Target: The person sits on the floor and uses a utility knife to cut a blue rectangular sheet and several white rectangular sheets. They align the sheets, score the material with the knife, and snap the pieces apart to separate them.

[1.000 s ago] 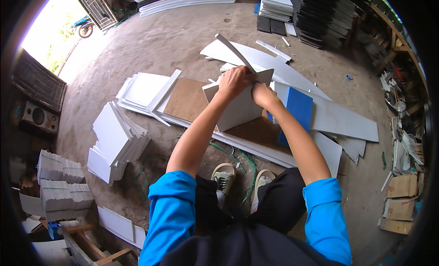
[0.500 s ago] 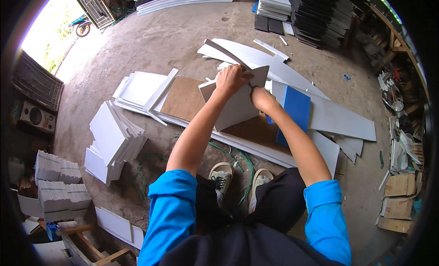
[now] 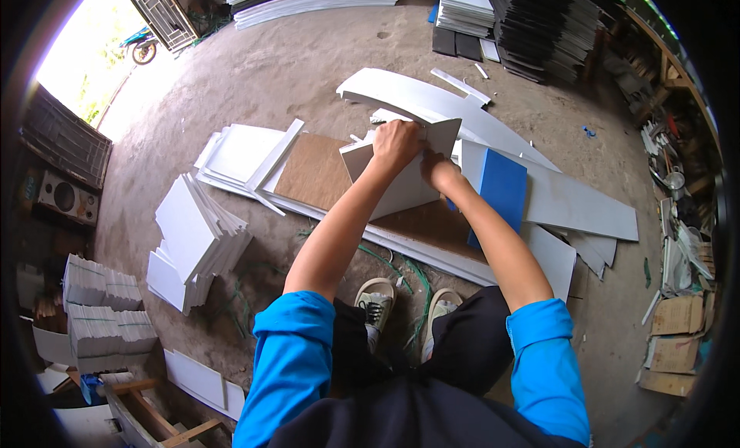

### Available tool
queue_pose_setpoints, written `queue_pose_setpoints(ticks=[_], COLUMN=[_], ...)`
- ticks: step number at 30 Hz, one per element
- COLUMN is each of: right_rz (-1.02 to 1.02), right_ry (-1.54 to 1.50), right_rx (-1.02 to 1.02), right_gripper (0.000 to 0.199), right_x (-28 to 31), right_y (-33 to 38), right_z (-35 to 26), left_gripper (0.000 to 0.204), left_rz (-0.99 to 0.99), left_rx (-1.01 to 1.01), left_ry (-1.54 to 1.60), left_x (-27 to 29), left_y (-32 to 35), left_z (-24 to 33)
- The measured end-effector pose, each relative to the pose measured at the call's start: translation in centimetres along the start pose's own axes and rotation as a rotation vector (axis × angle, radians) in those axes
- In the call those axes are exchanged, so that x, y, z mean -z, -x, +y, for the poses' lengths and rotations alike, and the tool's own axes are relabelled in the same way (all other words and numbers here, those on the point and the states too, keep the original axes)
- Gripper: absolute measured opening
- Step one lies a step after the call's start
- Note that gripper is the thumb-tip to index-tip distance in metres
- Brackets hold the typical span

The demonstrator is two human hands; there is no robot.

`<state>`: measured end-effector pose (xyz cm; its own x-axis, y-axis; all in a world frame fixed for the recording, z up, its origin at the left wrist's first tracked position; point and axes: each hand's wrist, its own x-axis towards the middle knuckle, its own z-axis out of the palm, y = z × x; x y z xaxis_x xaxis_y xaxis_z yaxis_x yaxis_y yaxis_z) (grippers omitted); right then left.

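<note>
A white board [image 3: 405, 187] stands on edge, tilted, over the brown board [image 3: 432, 231] on the pile in front of me. My left hand [image 3: 397, 145] is closed on the white board's upper edge. Just right of and below it, my right hand [image 3: 442, 173] is closed against the board's face. Its fingers are partly hidden, and a bit of blue shows beneath it; I cannot make out what it grips. A blue board [image 3: 501, 195] lies to the right of my right forearm. Beyond the hands lies a long curved white board [image 3: 462, 117].
White offcuts [image 3: 250, 151] and another brown board [image 3: 312, 171] lie left of the hands. Stacked white panels [image 3: 193, 236] stand on the floor at left. Green cord [image 3: 420, 282] lies near my shoes [image 3: 375, 303]. A wooden frame [image 3: 146, 417] is at lower left, cardboard [image 3: 678, 317] at right.
A narrow grey-white strip that slanted up past my left hand no longer stands out there. Both hands have shifted slightly, and the left is closer to the right.
</note>
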<state>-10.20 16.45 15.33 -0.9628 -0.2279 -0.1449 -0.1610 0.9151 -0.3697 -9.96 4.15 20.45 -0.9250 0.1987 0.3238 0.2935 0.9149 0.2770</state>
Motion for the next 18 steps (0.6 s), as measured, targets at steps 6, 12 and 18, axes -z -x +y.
queue_pose_setpoints(ticks=[6, 12, 18], right_rz=[0.004, 0.092, -0.292], right_ry=[0.135, -0.065, 0.086], right_rx=[0.035, 0.117, 0.034], right_gripper=[0.035, 0.034, 0.034], right_x=[0.9, 1.8, -0.5], right_y=[1.7, 3.0, 2.7], right_z=[-0.9, -1.6, 0.2], left_gripper=[0.031, 0.036, 0.035], left_rz=[-0.052, -0.104, -0.100], left_rx=[-0.063, 0.018, 0.007], left_ry=[-0.040, -0.058, -0.075], left_x=[0.1, 0.4, 0.3], left_y=[-0.4, -0.4, -0.4], left_z=[-0.2, -0.4, -0.6])
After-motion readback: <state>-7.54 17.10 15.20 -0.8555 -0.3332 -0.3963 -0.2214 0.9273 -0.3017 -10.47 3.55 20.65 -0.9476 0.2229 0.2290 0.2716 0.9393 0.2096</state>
